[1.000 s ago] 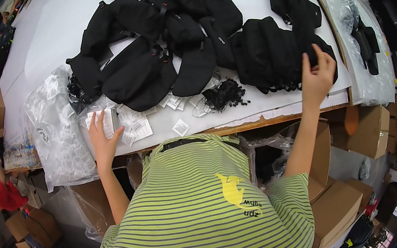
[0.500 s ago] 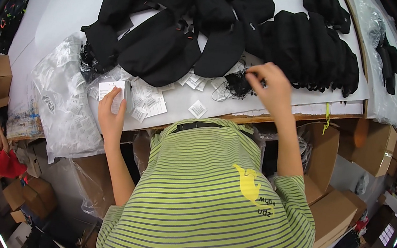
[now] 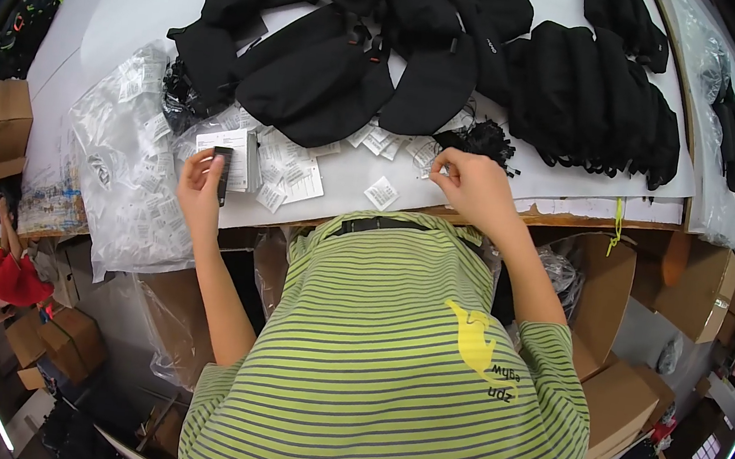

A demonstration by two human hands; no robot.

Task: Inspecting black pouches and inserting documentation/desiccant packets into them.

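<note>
Left hand (image 3: 198,189): grip pinches a small black tag (image 3: 221,175) at the near edge of the worktop (image 3: 138,9).
Tag axis: long axis runs upright in the view, pointing away from the person.
Right hand (image 3: 474,183): fingers pressed together on a small white packet (image 3: 431,171), beside the black cord bundle (image 3: 479,139).
Risk: loose packets (image 3: 381,193) lie near the edge; a sleeve sweep could probably knock them off.
Risk: a light pinch may let the tag slip.
</note>
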